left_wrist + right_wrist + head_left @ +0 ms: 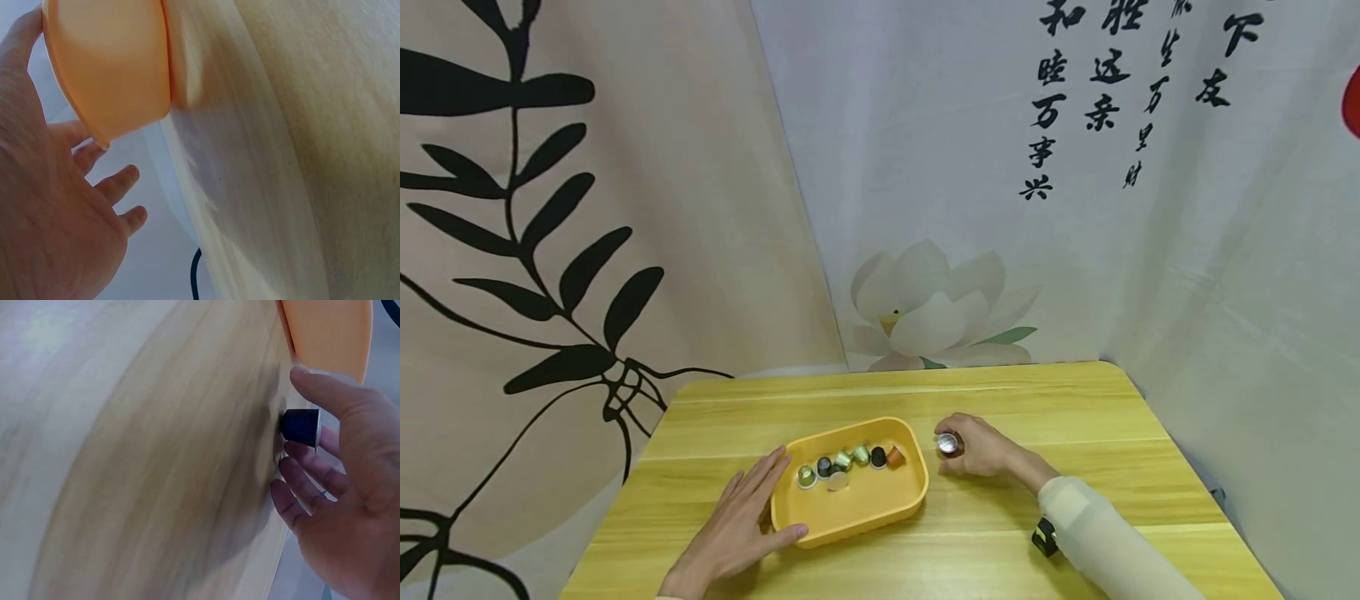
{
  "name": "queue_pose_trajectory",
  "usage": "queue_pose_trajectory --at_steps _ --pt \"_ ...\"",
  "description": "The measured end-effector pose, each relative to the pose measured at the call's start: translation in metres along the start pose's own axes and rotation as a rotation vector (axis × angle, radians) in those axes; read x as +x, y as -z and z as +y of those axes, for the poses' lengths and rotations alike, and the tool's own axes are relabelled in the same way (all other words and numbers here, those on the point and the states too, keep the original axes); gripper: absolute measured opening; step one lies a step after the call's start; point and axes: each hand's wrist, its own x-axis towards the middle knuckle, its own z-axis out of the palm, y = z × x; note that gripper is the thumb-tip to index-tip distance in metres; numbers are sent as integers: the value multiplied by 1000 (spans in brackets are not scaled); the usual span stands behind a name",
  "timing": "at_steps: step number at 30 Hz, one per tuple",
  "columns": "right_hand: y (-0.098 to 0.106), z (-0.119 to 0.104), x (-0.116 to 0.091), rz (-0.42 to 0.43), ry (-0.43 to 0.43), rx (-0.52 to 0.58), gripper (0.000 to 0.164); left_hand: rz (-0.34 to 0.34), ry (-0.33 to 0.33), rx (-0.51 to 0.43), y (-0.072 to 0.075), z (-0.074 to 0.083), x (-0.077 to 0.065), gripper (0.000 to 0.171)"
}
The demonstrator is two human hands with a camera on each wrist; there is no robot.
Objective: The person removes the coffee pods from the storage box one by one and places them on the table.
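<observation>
A dark blue coffee capsule (301, 427) stands on the table with its silver lid up. My right hand (981, 446) is around it, thumb on one side and fingers on the other; the right wrist view shows a gap between thumb and capsule. To the left lies a yellow tray (850, 521), orange-looking in the wrist views, with several capsules inside, among them a green capsule (807, 477), a black capsule (878, 457) and a copper-brown capsule (895, 457). My left hand (737, 521) rests against the tray's left end, fingers extended, thumb at the near rim.
The wooden table (1000, 554) has its far edge against printed cloth hangings (940, 167). A small black object (1044, 537) shows beside the right sleeve (1112, 537). In the left wrist view a dark cable-like line (195, 275) appears beyond the table edge.
</observation>
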Motion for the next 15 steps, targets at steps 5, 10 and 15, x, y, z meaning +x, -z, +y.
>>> queue_pose_trajectory --at_steps 5,10,15 --pt "1 -1 -3 1 18 -13 69 -5 8 -1 0 -1 0 110" --pt "2 -3 -7 1 10 -13 73 -3 7 -7 0 -2 0 110" --pt "3 -6 -12 4 -32 -23 76 -5 7 -21 0 -2 1 111"
